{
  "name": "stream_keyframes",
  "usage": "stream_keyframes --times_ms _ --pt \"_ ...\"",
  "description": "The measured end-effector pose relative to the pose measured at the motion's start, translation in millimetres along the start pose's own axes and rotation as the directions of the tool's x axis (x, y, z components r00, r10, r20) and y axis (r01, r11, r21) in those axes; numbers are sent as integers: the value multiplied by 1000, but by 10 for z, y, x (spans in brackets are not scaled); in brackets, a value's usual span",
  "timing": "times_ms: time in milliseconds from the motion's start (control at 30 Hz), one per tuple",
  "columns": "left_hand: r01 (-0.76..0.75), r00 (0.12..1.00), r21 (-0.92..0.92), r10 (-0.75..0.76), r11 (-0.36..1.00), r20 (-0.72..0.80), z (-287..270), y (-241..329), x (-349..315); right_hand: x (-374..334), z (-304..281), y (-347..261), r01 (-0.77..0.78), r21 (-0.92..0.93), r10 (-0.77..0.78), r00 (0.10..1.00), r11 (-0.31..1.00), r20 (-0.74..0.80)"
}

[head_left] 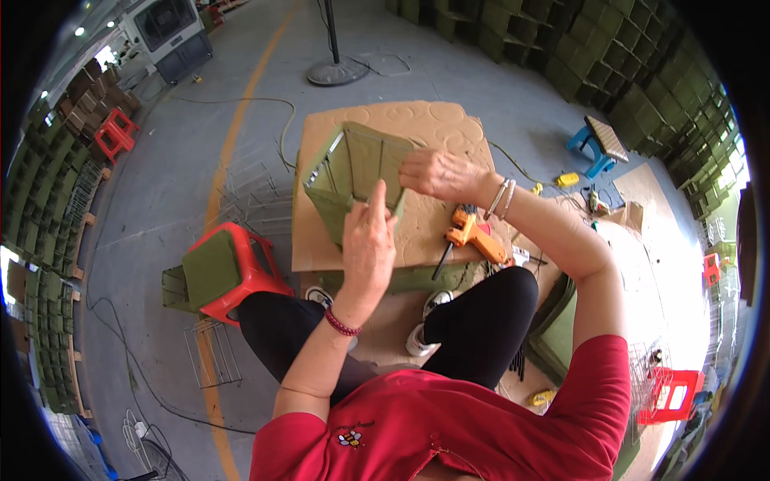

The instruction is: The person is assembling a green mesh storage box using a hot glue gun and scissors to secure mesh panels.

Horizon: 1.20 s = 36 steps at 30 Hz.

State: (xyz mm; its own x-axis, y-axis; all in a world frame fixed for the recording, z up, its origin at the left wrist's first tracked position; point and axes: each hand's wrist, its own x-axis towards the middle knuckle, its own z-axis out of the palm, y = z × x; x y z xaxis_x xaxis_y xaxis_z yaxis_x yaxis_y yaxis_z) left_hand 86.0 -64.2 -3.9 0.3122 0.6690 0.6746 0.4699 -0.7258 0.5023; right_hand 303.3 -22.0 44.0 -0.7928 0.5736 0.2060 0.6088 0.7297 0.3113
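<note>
A green fabric-covered box on a wire frame (pixel 327 207) stands tilted on the cardboard-topped work surface (pixel 449 128), its open side facing up. At its near wall is my left hand (pixel 370 244), index finger stretched along the fabric and the other fingers curled at the edge. My right hand (pixel 439 174) is closed in a pinch at the box's right rim, where the green fabric meets the wire. What lies right between those fingertips is partly hidden. Near my right forearm, an orange glue gun (pixel 472 232) with a black stick rests on the cardboard.
A red stool (pixel 265 268) with green panels stands left, wire frames (pixel 257 200) behind it. A blue-legged stool (pixel 595 148) is at the right. A black stand base (pixel 337 72) and cables lie on the floor ahead. Stacked green boxes (pixel 593 52) line the back right.
</note>
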Motion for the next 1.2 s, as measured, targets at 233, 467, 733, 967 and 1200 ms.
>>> stream_keyframes --times_ms 233,467,733,967,1200 --pt "32 999 93 -31 995 -20 283 67 219 171 78 312 17 -194 19 984 981 178" --pt "42 999 24 -42 999 4 233 -38 255 -22 37 -264 -168 -95 126 929 981 -348" --pt "-252 961 -104 235 962 -146 -107 -104 279 -223 260 -1022 -383 358 524 662 851 -536" --pt "-495 845 101 505 863 -177 -169 -525 -159 -171 284 -1042 -325 300 442 691 897 -571" --pt "-550 819 143 565 823 -101 22 -610 14 32 263 -1029 -355 292 459 685 888 -565"
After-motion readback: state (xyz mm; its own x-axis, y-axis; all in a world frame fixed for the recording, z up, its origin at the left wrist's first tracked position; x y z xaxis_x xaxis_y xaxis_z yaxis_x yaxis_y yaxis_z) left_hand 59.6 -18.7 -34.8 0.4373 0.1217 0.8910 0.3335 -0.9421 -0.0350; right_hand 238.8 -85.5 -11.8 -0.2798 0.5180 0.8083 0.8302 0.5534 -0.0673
